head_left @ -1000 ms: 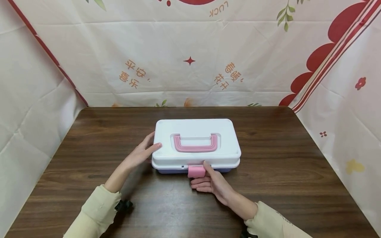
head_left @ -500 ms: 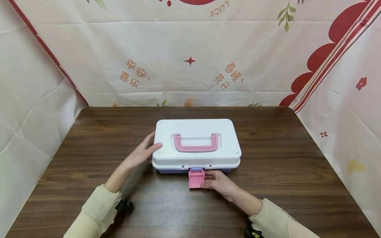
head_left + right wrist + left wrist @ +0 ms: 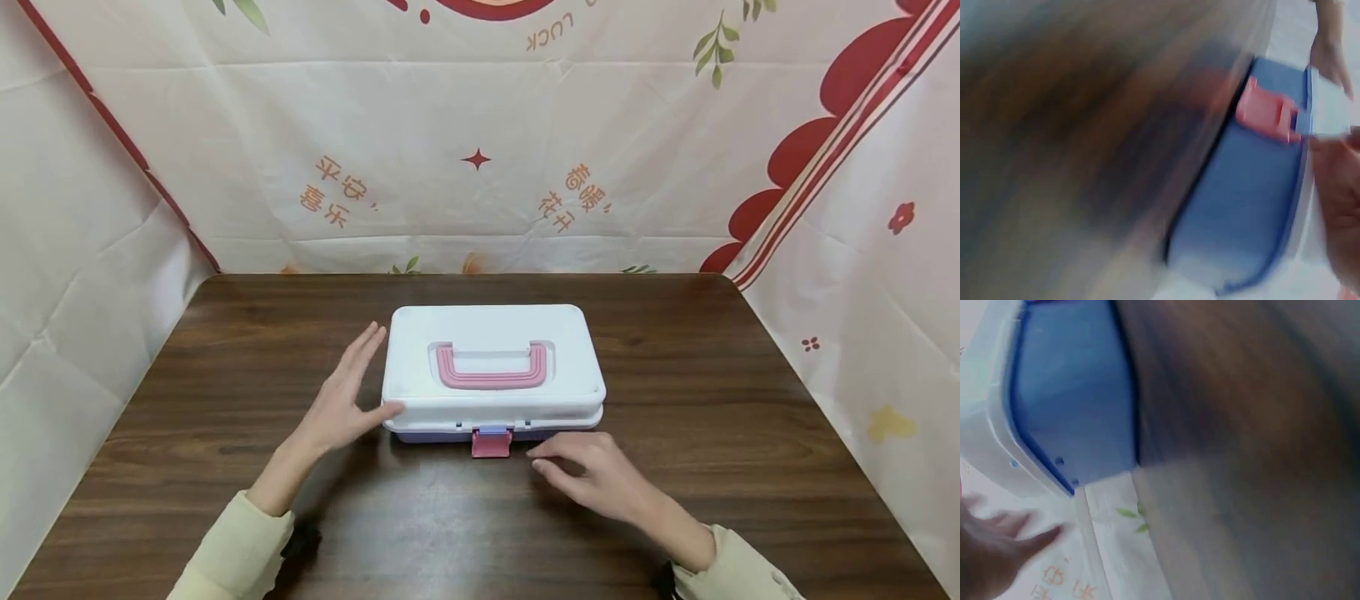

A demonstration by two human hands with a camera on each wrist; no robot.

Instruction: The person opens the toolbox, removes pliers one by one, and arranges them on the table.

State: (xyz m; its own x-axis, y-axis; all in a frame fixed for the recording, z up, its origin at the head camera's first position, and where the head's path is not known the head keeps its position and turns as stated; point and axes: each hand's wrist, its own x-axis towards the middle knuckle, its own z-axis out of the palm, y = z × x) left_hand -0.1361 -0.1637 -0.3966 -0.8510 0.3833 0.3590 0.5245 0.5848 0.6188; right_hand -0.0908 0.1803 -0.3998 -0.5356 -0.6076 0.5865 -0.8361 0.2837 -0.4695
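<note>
A storage box with a white lid (image 3: 487, 321) and a blue base (image 3: 1079, 387) rests on the wooden table. Its pink handle (image 3: 491, 379) lies folded in the lid's recess, and the pink latch (image 3: 491, 444) hangs flipped down from the front. My left hand (image 3: 337, 408) is spread at the box's left side, thumb tip right at the front left corner, fingers straight beside the wall. Just right of the latch, my right hand (image 3: 592, 471) holds nothing, with thumb and forefinger apart and loosely bent. Both wrist views are blurred.
The brown table (image 3: 712, 400) extends around the box on every side. A printed cloth (image 3: 480, 100) hangs behind the table and along both sides.
My right hand opened the latch downward, let go and drew back to the right. My left hand's fingers have come away from the box's side.
</note>
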